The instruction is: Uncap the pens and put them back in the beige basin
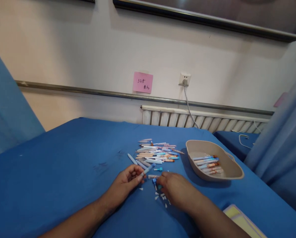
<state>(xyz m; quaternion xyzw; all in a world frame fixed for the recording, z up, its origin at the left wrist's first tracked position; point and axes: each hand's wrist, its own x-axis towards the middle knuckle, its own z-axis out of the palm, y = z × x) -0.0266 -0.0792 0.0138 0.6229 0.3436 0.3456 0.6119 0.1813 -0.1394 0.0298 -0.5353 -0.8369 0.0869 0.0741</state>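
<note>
My left hand (126,183) is closed around a pale blue pen (148,170) that points up and to the right. My right hand (174,188) rests knuckles-up on the blue cloth (63,172), fingers curled over small loose parts (160,195); what it pinches is hidden. Just beyond both hands lies a pile of pens (156,152) in blue, white and orange. A small blue cap (158,169) sits between the pile and my right hand.
A beige tray (233,170) holding several pens stands to the right of the pile. A yellow-edged pad (239,219) lies at the near right. A radiator (202,120), a wall socket with cable (184,80) and a pink note (143,82) are behind the table.
</note>
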